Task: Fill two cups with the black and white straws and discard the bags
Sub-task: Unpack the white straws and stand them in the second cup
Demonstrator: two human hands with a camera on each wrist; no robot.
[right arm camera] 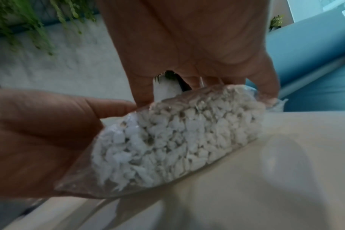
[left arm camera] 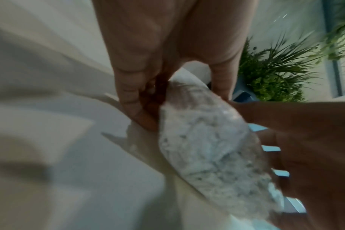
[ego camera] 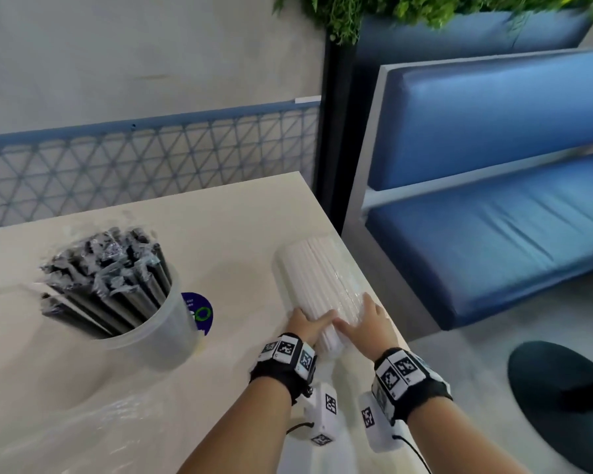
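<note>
Left hand: the left hand curls its fingers round the near end of the bag of white straws, thumb across the top.
Right hand: the right hand clamps its fingers on the same end from the other side.
Bag: it lies on the pale surface near its right edge, stretching away beyond the fingertips; the clear wrap is unopened.
Black straws: the black straws stand in a clear cup, well to the left of both hands.
Backdrop: a blue bench beyond the right hand.
</note>
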